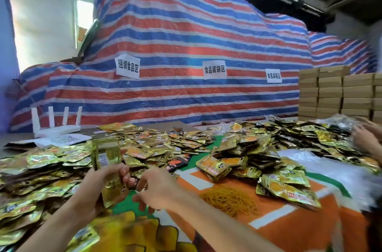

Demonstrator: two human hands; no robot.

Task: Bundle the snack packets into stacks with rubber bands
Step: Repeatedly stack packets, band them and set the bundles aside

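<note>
You are mid-bundle: your left hand [97, 187] grips a stack of gold snack packets [106, 154] upright over the near side of the table, fingers wrapped round its lower half. Your right hand [155, 187] sits just beside it, fingers curled; whether it pinches a band is too blurred to tell. Next, I judge, a band from the yellow rubber band pile [227, 200] must stretch over the stack's end while you keep the packets squared

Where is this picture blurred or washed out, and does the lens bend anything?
Head view: the window is blown out; the right hand and near cloth smear with motion; the gold packets throw glare; the wide lens bows the striped tarp.
</note>
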